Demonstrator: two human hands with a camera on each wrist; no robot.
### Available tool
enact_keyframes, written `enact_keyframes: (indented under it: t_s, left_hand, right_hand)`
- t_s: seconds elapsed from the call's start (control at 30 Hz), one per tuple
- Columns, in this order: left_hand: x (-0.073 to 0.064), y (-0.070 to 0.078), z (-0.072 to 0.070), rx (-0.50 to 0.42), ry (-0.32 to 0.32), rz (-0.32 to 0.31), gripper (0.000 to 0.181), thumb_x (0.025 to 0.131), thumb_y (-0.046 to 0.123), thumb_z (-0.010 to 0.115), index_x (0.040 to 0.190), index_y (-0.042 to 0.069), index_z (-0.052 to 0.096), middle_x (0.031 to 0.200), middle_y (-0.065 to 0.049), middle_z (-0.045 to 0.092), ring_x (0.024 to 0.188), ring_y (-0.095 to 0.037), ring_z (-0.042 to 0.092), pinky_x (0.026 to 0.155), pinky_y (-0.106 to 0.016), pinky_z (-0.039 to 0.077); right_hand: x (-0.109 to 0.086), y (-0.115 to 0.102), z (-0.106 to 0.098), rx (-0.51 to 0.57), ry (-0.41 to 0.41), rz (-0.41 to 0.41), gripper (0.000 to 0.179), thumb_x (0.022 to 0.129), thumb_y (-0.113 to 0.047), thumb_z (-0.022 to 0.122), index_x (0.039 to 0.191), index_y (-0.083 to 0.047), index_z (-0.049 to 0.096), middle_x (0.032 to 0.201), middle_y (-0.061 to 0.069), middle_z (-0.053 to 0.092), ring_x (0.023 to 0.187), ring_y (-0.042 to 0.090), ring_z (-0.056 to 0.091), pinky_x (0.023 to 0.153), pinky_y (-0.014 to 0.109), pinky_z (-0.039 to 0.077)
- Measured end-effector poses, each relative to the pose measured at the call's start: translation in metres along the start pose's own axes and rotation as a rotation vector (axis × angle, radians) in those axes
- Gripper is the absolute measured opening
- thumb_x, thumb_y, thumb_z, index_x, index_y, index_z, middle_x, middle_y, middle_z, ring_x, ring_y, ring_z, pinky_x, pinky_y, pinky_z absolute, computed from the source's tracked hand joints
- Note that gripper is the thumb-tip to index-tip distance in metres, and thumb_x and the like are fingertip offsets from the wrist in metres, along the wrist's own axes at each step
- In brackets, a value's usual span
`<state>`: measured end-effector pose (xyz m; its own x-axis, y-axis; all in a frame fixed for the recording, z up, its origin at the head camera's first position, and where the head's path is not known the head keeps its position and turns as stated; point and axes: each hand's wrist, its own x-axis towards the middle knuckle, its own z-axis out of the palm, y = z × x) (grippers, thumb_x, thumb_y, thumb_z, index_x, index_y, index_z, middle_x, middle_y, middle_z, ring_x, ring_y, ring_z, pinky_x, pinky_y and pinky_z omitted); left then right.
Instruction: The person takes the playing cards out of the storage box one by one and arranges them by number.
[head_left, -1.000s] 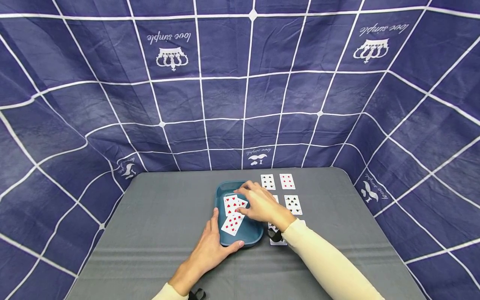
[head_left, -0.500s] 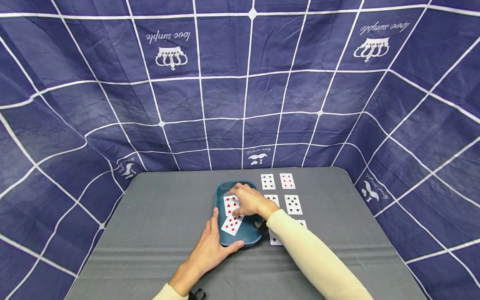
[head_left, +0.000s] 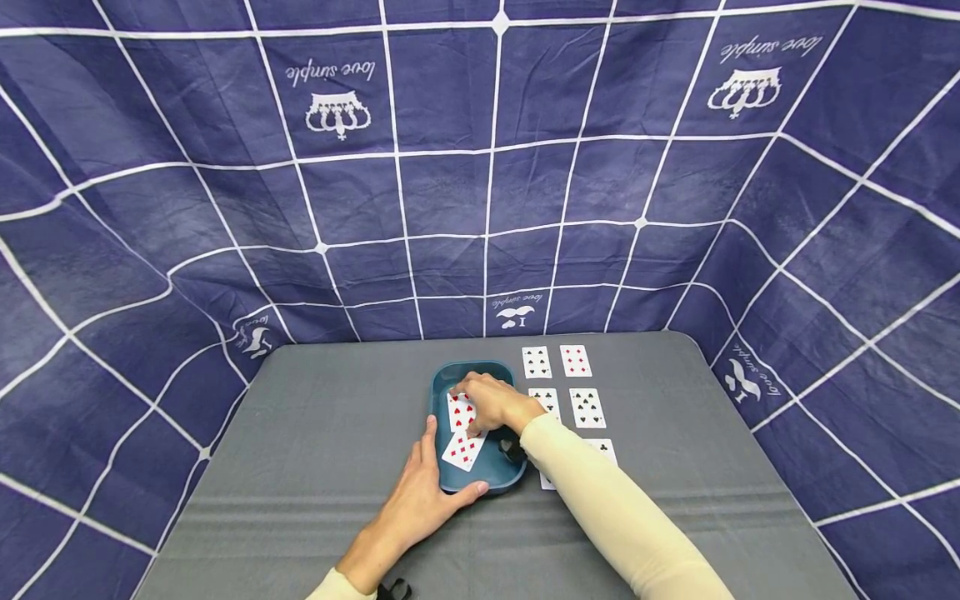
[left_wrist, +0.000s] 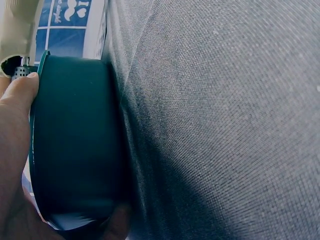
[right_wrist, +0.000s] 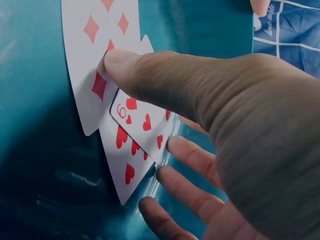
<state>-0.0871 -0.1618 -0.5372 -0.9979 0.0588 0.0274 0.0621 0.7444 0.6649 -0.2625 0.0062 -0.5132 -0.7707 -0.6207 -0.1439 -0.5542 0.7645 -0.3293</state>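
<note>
My left hand (head_left: 420, 496) lies against the near left corner of a blue-green tray (head_left: 498, 475), its thumb along the front rim. In the left wrist view that thumb touches the rim of the tray (left_wrist: 75, 125). Inside the tray my right hand (head_left: 491, 402) is over several playing cards. Its thumb touches a diamonds card (right_wrist: 75, 75), while the other fingers are spread beside the edge of a six of hearts (right_wrist: 147, 132). Another hearts card (right_wrist: 122, 172) lies partly under that one. In the head view the hand hides part of the cards.
Face-up playing cards lie in rows to the right of the tray, among them a diamonds card (head_left: 575, 361) and a black-suit card (head_left: 587, 408). The right forearm (head_left: 600, 492) covers some of them. A grey cloth (head_left: 322, 433) covers the table; blue checked fabric (head_left: 450, 192) hangs around it.
My right hand has moved left, deeper over the cards in the tray, and hides the smaller hearts card in the head view. My left hand has stayed at the tray's corner.
</note>
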Motion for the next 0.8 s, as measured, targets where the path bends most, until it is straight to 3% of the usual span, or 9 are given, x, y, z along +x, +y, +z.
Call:
enact_keyframes:
  t_s: [0.13, 0.4, 0.8]
  left_hand:
    - [0.001, 0.000, 0.000, 0.004, 0.004, 0.006, 0.148, 0.085, 0.075, 0.095, 0.185, 0.001, 0.015, 0.166, -0.034, 0.054, 0.149, -0.051, 0.063, 0.118, -0.065, 0.056]
    - [0.001, 0.001, -0.001, -0.006, -0.003, 0.002, 0.147, 0.086, 0.074, 0.095, 0.185, 0.001, 0.014, 0.168, -0.035, 0.052, 0.151, -0.052, 0.061, 0.120, -0.067, 0.055]
    - [0.001, -0.001, 0.000, -0.004, -0.005, 0.003, 0.148, 0.086, 0.074, 0.094, 0.186, 0.001, 0.014, 0.167, -0.034, 0.052, 0.151, -0.051, 0.061, 0.120, -0.066, 0.055]
  right_hand:
    - [0.011, 0.009, 0.011, -0.012, 0.007, 0.004, 0.088, 0.083, -0.030, 0.109, 0.163, -0.027, 0.071, 0.163, 0.004, 0.066, 0.149, 0.033, 0.065, 0.121, 0.057, 0.058]
    - [-0.001, -0.004, -0.007, -0.013, -0.016, -0.006, 0.081, 0.088, -0.031, 0.106, 0.161, -0.023, 0.072, 0.151, 0.003, 0.069, 0.136, 0.029, 0.065, 0.115, 0.053, 0.060]
    - [-0.004, -0.009, -0.008, -0.033, -0.018, -0.025, 0.081, 0.090, -0.028, 0.104, 0.163, -0.021, 0.070, 0.150, 0.005, 0.067, 0.133, 0.027, 0.064, 0.111, 0.049, 0.061]
